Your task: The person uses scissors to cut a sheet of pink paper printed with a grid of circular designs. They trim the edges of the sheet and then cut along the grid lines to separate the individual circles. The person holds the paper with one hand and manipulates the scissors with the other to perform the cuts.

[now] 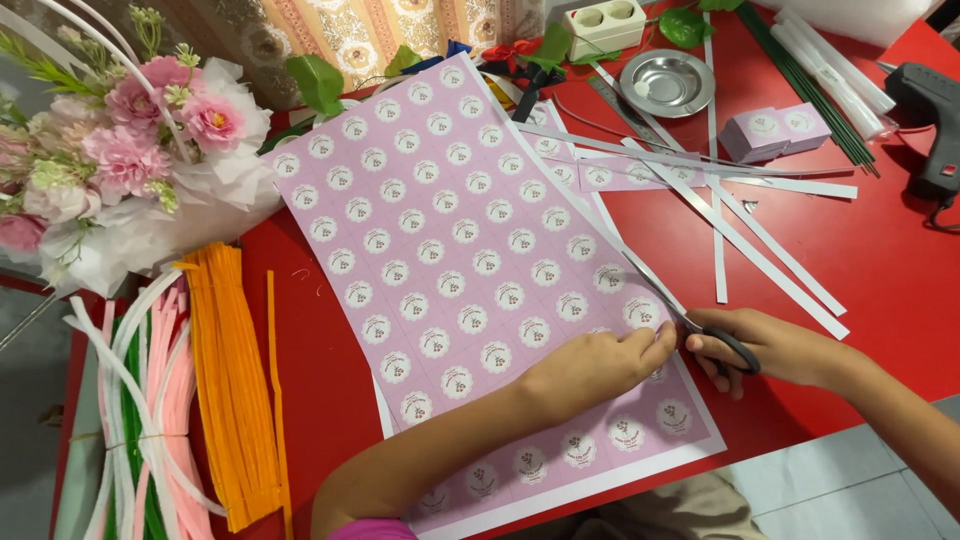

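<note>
Bright, even light, soft shadows, faint glare on the steel dish, sharp throughout

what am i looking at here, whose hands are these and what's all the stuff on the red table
This is one picture from a camera worn on a person's head, looking down at their own two bare hands. There is no machine. The right hand holds black-handled scissors at the right edge of a large pink sheet printed with rows of round white stickers. The left hand presses flat on that sheet, close to the blades. All of it lies on a red table. Around it: long white paper strips, bundles of orange, pink, white and green pipe cleaners, a pink flower bouquet, a small metal dish and a black glue gun.
</note>
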